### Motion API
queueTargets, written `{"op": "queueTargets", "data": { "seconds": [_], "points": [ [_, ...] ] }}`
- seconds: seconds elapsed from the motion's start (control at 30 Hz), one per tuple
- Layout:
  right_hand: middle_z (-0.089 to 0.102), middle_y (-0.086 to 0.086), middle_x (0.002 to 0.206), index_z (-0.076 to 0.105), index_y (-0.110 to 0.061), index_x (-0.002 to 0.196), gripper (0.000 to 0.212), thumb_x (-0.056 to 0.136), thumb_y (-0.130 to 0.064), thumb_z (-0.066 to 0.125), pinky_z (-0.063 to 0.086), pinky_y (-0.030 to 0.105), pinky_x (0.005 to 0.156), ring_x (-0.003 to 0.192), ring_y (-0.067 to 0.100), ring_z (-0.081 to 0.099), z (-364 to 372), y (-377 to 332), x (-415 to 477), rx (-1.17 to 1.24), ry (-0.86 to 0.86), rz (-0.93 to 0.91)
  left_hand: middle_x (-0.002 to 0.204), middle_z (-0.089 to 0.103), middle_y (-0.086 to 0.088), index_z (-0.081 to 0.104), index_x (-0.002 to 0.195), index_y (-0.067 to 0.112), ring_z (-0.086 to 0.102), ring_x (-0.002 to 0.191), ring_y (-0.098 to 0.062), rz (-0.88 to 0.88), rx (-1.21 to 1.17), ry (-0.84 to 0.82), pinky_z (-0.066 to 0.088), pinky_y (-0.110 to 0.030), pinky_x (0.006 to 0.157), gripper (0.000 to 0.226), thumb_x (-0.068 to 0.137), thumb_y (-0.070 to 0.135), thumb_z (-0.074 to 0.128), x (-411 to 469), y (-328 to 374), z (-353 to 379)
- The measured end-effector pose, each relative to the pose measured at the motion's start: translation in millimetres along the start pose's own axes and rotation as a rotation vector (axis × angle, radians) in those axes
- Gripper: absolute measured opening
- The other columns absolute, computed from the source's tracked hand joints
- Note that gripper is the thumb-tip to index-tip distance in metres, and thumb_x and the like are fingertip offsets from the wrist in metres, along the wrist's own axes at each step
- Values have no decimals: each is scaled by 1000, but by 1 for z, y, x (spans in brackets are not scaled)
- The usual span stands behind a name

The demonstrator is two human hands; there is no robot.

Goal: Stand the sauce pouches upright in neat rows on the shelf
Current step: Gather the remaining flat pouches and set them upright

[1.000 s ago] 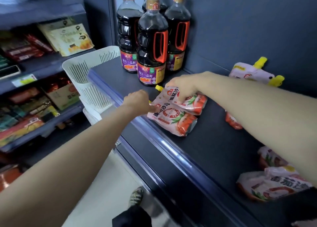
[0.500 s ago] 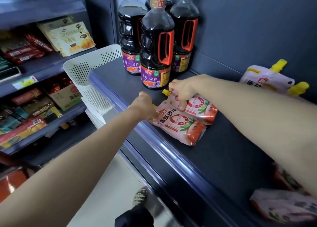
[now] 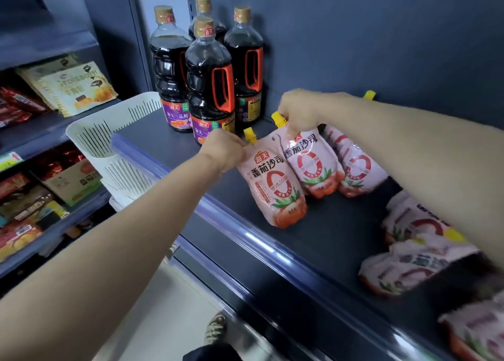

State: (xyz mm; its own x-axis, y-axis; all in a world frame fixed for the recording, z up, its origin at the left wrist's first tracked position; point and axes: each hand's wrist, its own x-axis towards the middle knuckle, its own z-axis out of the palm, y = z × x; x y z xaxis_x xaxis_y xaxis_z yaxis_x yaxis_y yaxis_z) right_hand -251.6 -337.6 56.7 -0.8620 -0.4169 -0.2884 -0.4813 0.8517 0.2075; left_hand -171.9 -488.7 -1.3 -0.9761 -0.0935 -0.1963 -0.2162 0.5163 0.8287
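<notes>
- While both bare forearms reach forward over the dark shelf (image 3: 321,224) in the head view, the left hand (image 3: 222,149) is closed in a pinch on the top corner of the front pouch (image 3: 272,186), just beside its yellow spout (image 3: 249,134); the wrist is bent slightly down and the arm runs in from the lower left.
- The right hand (image 3: 301,109) comes in from the right, knuckles up, its fingers gripping the top edge of the second pouch (image 3: 309,160) next to that pouch's yellow cap (image 3: 278,117).
- Both held pouches stand with their red bases on the shelf, leaning a little, and touch each other side to side.
- A third pouch (image 3: 354,169) stands just behind the right forearm, touching the second.
- More pouches (image 3: 409,268) lie flat and blurred at the right end of the shelf.
- Four dark sauce bottles (image 3: 210,85) stand at the back left corner, close to the left hand.
- A white slotted basket (image 3: 109,134) sits beside the shelf's left end.
</notes>
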Motion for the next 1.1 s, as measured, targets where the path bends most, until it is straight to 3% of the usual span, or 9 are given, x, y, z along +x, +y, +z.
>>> {"op": "queueTargets", "data": {
  "seconds": [0.13,0.23,0.37,0.5,0.6,0.77,0.93,1.03,1.1],
  "points": [
    [38,5,54,51,-7,63,32,76,-23,76,26,25,47,65,27,43,-5,23,-43,115,71,98,60,55,3,67,79,11,47,55,-9,160,-1,23,39,-10,42,12,85,21,64,-19,24,20],
    [49,4,57,63,-8,80,16,74,-16,76,32,25,50,56,23,46,4,35,-68,225,92,177,59,55,4,68,77,12,46,53,-6,279,44,33,35,-6,39,10,85,15,62,-34,32,31],
    [60,13,82,65,-10,83,14,74,-14,75,39,27,60,71,25,51,17,41,-88,299,53,193,65,60,0,70,80,7,50,60,-8,405,152,6,39,-11,49,9,82,9,61,-54,37,36],
    [47,10,68,60,0,75,15,84,-10,64,33,30,66,73,24,44,21,41,-103,303,95,202,60,54,0,61,65,8,43,54,-7,423,275,-81,35,-10,47,15,78,8,70,-68,35,36],
    [33,6,57,36,-11,53,41,90,-4,52,30,31,69,67,24,36,24,38,-110,266,132,224,63,54,-7,65,70,-7,40,62,-13,414,266,-82,37,-23,54,20,76,10,73,-74,32,35],
    [30,4,58,32,-14,52,44,90,0,48,15,32,53,57,19,29,23,31,-118,260,114,244,67,59,-12,67,72,-5,45,65,-15,405,240,-75,42,-27,62,17,77,11,72,-80,29,37],
    [34,2,58,36,-16,54,42,89,2,50,34,34,69,57,19,34,26,30,-125,276,132,235,67,61,-9,67,70,0,49,65,-16,378,174,-55,46,-29,65,14,78,10,71,-75,28,42],
    [53,7,77,62,-10,76,16,89,-4,55,40,28,65,77,23,47,25,30,-133,331,176,243,84,74,-17,74,82,2,59,72,-17,372,117,-60,55,-36,79,10,78,11,72,-70,30,48],
    [61,12,96,68,0,106,22,90,-7,56,39,26,68,85,23,52,21,30,-141,345,181,256,86,74,-19,73,82,1,60,72,-17,381,125,-68,55,-38,80,12,77,12,73,-68,31,50]
  ]
}}
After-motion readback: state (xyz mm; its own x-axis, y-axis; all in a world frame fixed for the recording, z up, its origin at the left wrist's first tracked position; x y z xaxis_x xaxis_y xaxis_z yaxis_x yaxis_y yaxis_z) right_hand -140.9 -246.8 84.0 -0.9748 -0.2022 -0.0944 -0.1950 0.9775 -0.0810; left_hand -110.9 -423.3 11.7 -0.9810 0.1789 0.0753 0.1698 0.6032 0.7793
